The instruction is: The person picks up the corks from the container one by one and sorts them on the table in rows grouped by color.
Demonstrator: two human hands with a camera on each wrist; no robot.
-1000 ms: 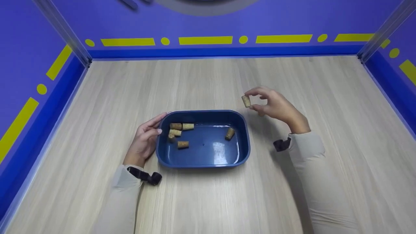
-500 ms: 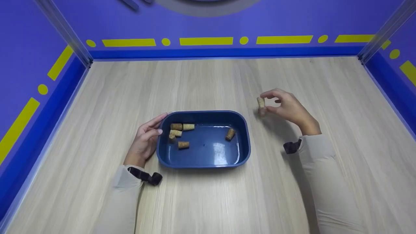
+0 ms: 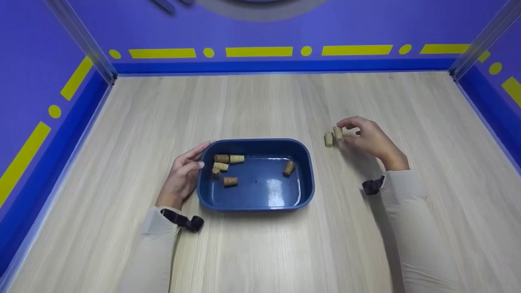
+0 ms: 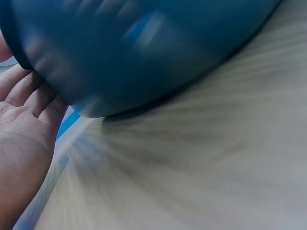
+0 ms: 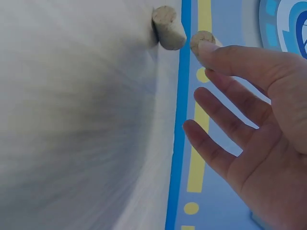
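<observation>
I've got the right hand (image 3: 368,137) pinching one cork (image 3: 337,132), another cork (image 3: 329,139) just to its left, long axes looking roughly parallel.

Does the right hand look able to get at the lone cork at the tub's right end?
Probably yes: nothing covers the open tub or the lone cork, though the right hand is busy pinching another cork.

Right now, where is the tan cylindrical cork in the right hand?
In the head view, the tan cylindrical cork is right of the dark blue rectangular plastic tub, pinched by the right hand, just right of another tan cork.
</observation>
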